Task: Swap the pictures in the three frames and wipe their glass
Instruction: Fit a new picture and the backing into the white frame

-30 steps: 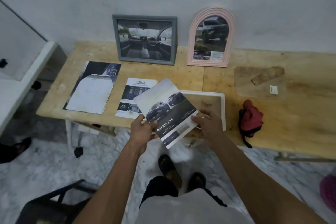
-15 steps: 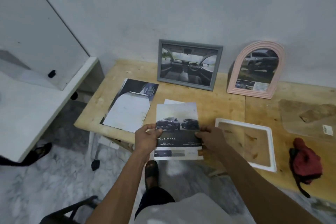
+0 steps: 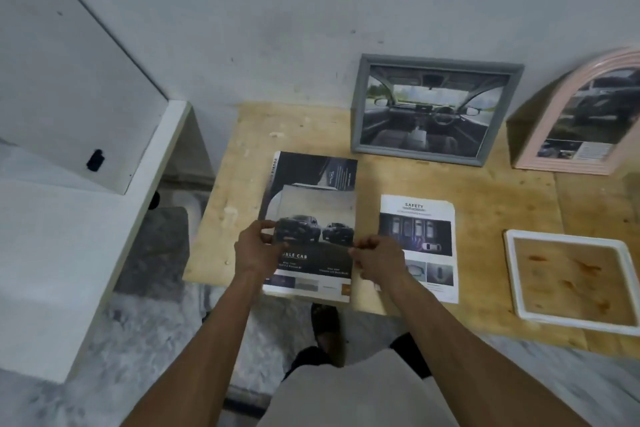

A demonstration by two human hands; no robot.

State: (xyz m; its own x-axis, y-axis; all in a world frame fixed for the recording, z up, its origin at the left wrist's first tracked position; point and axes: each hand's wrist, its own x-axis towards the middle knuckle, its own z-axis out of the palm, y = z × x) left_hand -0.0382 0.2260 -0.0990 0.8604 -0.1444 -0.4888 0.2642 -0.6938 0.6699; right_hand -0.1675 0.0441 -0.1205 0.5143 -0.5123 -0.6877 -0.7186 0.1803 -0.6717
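Note:
I hold a car picture (image 3: 313, 246) showing two dark trucks over a dark brochure page (image 3: 318, 170) with an arch-shaped cutout. My left hand (image 3: 256, 250) pinches the picture's left edge and my right hand (image 3: 375, 258) pinches its right edge. A grey frame (image 3: 434, 111) with a car-interior picture leans on the wall. Right of it leans a pink arched frame (image 3: 585, 114) with a truck picture, cut off by the image edge. A white frame (image 3: 571, 281) lies flat on the table at the right with no picture in it.
A sheet headed SAFETY (image 3: 419, 246) lies on the wooden table (image 3: 485, 191) between the picture and the white frame. A white cabinet (image 3: 52, 218) stands at the left. My feet are on the marble floor under the table's front edge.
Both hands have carried the truck picture leftward from beside the white frame and turned it upright, so it now lies over the cutout brochure page. The view has shifted left.

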